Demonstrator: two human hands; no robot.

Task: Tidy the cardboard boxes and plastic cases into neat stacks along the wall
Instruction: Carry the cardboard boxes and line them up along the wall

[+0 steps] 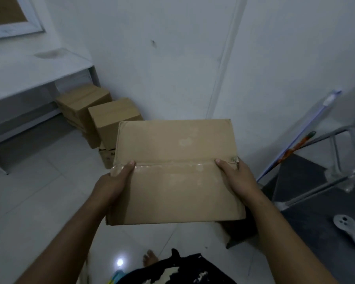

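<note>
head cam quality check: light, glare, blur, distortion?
Head view: dim, flat, bluish light, with one glare spot on the floor and tape sheen on the box gripped by the left hand and right hand. Head view: the box is fairly sharp and the stacks behind it are soft; wide-angle distortion slants the wall lines and the bench.

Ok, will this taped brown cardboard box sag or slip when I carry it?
Probably stiff: the taped brown cardboard box looks flat between left hand and right hand. Likely light, held by its edges alone. Its glossy tape could slip.
</note>
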